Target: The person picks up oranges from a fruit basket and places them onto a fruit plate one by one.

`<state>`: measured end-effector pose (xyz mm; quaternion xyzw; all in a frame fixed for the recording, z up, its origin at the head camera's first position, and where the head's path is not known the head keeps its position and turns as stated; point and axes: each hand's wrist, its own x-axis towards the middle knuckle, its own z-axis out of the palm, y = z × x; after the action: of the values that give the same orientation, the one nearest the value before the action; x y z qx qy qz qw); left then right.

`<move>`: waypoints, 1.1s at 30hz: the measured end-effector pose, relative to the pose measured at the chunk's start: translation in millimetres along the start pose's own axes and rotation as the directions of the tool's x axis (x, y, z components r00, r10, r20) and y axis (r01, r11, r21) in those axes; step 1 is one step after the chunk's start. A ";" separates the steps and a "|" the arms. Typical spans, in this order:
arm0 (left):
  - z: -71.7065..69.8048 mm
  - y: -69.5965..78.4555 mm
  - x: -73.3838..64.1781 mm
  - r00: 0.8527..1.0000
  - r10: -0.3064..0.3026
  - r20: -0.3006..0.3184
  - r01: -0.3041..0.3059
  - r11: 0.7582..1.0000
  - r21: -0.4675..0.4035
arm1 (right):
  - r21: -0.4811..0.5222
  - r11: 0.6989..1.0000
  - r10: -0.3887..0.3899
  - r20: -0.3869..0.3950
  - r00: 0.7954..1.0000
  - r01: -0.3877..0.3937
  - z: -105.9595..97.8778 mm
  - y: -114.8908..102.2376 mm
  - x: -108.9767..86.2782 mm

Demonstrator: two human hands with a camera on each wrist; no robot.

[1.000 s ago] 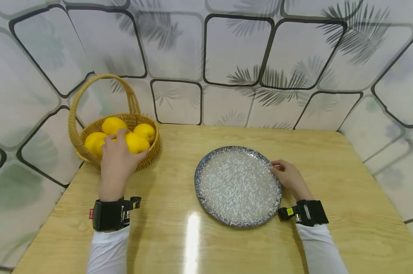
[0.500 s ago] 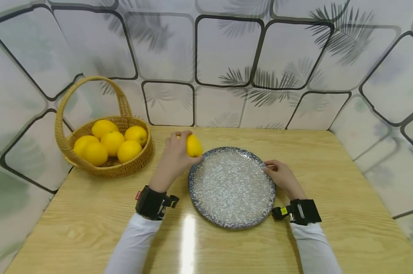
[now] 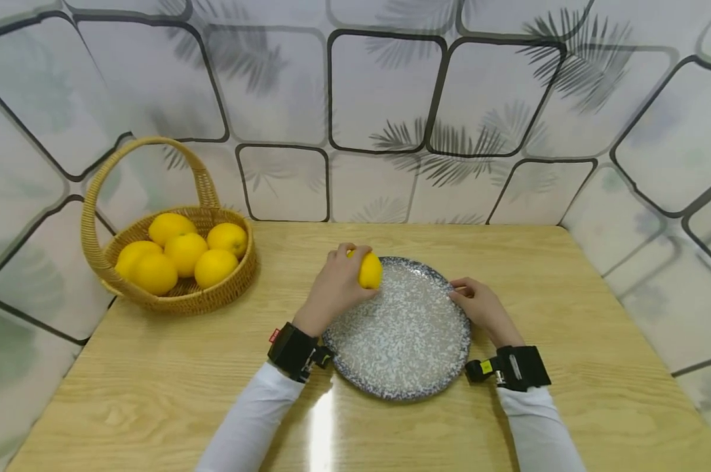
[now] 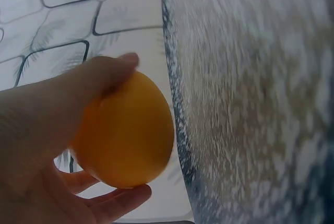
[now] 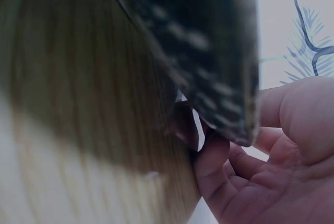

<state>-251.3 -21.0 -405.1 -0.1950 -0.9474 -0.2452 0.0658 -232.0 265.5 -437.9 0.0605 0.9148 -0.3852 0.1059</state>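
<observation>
My left hand (image 3: 340,285) grips a lemon (image 3: 371,270) above the upper left part of a round speckled plate (image 3: 408,334) with a dark blue rim. In the left wrist view the thumb lies along one side of the lemon (image 4: 128,130) and fingertips show on the other, close to the plate's rim (image 4: 182,151). At the plate's right edge, my right hand (image 3: 479,305) holds the rim. The right wrist view shows its fingers (image 5: 214,156) curled beneath the rim (image 5: 224,109), with the thumb side partly hidden behind it.
A wicker basket (image 3: 246,262) with a tall arched handle stands at the table's back left, holding several lemons (image 3: 185,254). The wooden table (image 3: 154,387) ends at a patterned wall (image 3: 284,85) behind. Both wrists wear black camera straps.
My left hand has lifted a lemon out of the basket and carried it right, over the plate. My right hand keeps its hold on the rim. The head view has shifted slightly.
</observation>
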 end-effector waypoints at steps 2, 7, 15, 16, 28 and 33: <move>4.0 0.3 0.6 1.000 0.008 0.005 -0.008 1.000 0.005 | 0.003 1.000 0.005 -0.003 1.000 -0.005 -0.7 1.1 -1.1; 5.6 -1.2 -1.2 0.999 -0.005 0.048 0.003 1.000 0.030 | 0.009 1.000 -0.007 0.004 1.000 0.007 0.1 1.1 -1.0; -6.0 1.9 -7.3 0.993 -0.028 0.112 0.024 0.999 0.045 | 0.002 0.997 -0.075 0.015 0.997 0.074 2.1 0.8 -0.3; -8.5 2.2 -7.7 0.993 -0.037 0.116 0.033 0.999 0.041 | 0.003 0.996 -0.086 0.019 0.996 0.086 2.8 0.1 0.0; -26.9 9.1 -12.0 0.985 -0.102 0.142 0.103 0.995 -0.001 | 0.014 0.994 -0.110 0.040 0.993 0.110 8.7 -1.9 3.1; -29.7 11.6 -14.9 0.982 -0.124 0.139 0.120 0.992 0.036 | 0.019 0.993 -0.117 0.038 0.992 0.116 9.9 -0.7 4.2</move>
<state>-232.2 -31.4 -377.4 -0.1524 -0.9631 -0.2214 -0.0140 -234.7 258.1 -445.1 0.0006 0.9112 -0.3996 0.1005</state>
